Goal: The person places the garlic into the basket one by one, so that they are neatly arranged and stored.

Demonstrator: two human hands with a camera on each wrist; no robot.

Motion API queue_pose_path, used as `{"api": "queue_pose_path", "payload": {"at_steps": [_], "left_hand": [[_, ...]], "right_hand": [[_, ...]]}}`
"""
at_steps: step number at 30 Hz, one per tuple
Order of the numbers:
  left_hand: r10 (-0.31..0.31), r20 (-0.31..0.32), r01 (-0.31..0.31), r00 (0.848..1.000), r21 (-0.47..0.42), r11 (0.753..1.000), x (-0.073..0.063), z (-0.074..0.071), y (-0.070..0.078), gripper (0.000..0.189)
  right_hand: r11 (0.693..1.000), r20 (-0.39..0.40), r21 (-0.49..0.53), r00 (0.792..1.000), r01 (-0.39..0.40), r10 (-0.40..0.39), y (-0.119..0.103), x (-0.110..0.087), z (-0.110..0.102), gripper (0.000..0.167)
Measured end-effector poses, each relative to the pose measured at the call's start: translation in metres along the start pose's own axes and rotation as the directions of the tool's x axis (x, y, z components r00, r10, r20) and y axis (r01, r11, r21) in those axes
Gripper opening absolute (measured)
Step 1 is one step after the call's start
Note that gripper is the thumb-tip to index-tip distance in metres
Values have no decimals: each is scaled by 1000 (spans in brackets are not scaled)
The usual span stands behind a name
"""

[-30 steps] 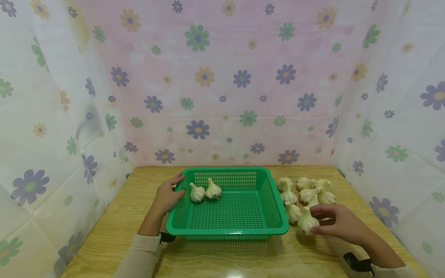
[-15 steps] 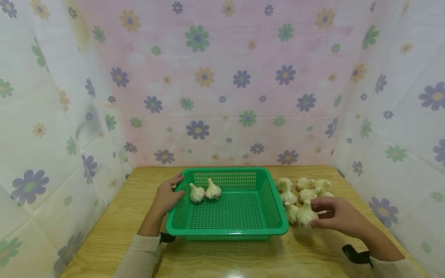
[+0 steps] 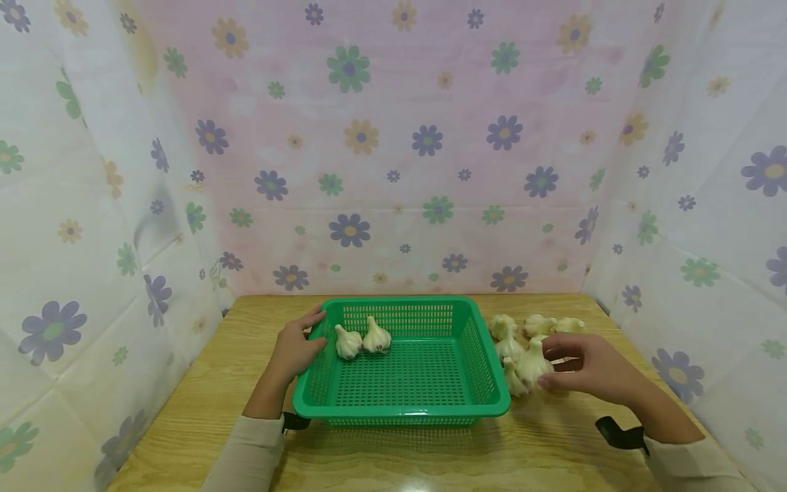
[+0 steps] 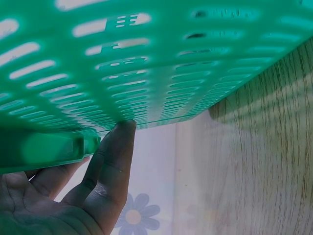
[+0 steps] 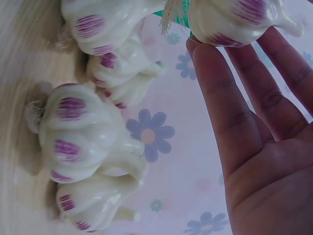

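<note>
At the left end of the green plastic basket, my left hand grips the rim, its fingers against the slotted outer wall in the left wrist view. Two white garlic bulbs, one nearer the wall and one beside it, stand inside the basket's back left. On the right, my right hand pinches a garlic bulb with purple streaks by its side. That bulb is held stem up, close over the other bulbs, just right of the basket.
Several more garlic bulbs stand in a group on the wooden table, right of the basket; my right hand hides some of them. Flowered cloth hangs behind the table and along both sides.
My right hand has lifted the garlic bulb and moved it up and left, nearer the basket. The left hand and the basket have kept their place.
</note>
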State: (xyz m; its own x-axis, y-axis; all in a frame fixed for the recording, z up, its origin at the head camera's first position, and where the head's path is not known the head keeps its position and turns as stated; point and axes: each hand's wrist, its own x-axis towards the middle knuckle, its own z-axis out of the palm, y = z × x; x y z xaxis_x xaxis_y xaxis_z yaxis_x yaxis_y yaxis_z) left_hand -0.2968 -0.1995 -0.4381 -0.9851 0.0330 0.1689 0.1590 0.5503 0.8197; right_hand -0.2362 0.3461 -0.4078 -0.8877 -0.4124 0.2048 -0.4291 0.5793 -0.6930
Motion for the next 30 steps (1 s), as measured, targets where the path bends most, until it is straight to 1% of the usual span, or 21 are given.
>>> {"api": "queue_pose_path", "payload": {"at_steps": [5,11,15,21,27,30], "left_hand": [[5,7,-5,1000,-15,1000,0,1,-3,61],[0,10,0,1000,-32,999,1,1,-5,61],[5,12,-4,1000,-36,999,0,1,-4,61],[12,18,-11,1000,-43,999,-1,0,-2,61],[20,12,-20,1000,-18,1000,-1,0,-1,60],[14,10,-13,1000,-15,1000,-1,0,-1,60]], "right_hand": [[999,-9,-31,1000,15,-16,-5,6,-1,50],[999,-15,-32,999,37,-37,-11,14,-1,50],[997,-29,-55,998,45,-47,-14,20,-1,51],[995,-45,-69,997,66,-69,-19,31,0,48],[995,-56,-75,996,64,-69,-25,44,-1,50],[997,-47,-62,997,53,-56,-28,51,0,55]]}}
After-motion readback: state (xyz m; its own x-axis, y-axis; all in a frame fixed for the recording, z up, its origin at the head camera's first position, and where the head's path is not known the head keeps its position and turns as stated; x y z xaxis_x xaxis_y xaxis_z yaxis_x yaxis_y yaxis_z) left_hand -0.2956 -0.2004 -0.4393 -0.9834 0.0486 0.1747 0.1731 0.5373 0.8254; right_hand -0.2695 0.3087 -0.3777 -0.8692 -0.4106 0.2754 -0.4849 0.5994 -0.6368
